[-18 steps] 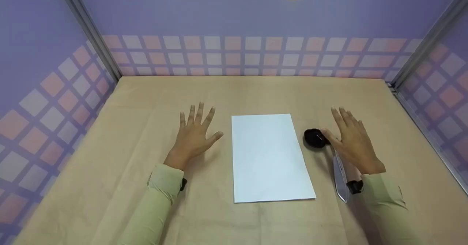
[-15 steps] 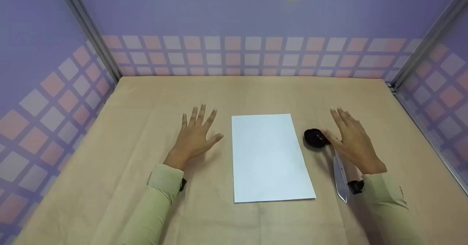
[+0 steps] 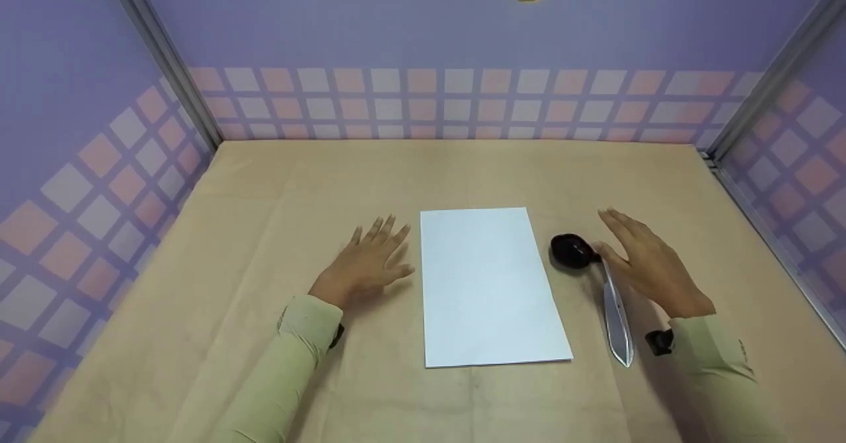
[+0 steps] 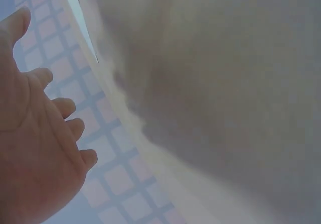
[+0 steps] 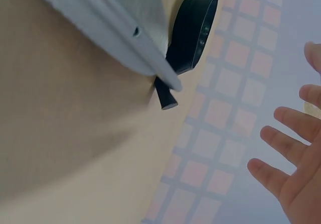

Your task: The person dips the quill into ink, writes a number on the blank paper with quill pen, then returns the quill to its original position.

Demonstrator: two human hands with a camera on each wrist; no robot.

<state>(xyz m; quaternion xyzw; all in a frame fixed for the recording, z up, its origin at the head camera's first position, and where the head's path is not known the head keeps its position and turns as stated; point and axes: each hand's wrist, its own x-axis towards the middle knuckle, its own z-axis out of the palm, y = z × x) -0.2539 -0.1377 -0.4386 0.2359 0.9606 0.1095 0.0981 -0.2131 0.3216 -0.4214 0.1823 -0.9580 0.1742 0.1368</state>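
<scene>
My left hand (image 3: 367, 260) is held over the table with its fingers spread, to the left of a white sheet of paper (image 3: 492, 287); it holds nothing. Fingers apart and holding nothing, my right hand (image 3: 651, 264) is on the other side of the paper. Its thumb overlaps the edge of a shiny black rounded object (image 3: 572, 251) with a short stub. Below that lies a long, narrow silver-grey piece (image 3: 617, 327), pointed at its near end. In the right wrist view this grey piece (image 5: 118, 30) shows a pale ridge with a small hole, beside the black object (image 5: 193, 30).
A beige cloth covers the table (image 3: 344, 178). Purple walls (image 3: 423, 26) with pink and white squares enclose the back and sides, with metal posts (image 3: 165, 53) at the corners.
My left hand has come down and slightly right, its fingers nearer the paper's left edge. My right hand has shifted a little right and toward me, showing more of the grey piece.
</scene>
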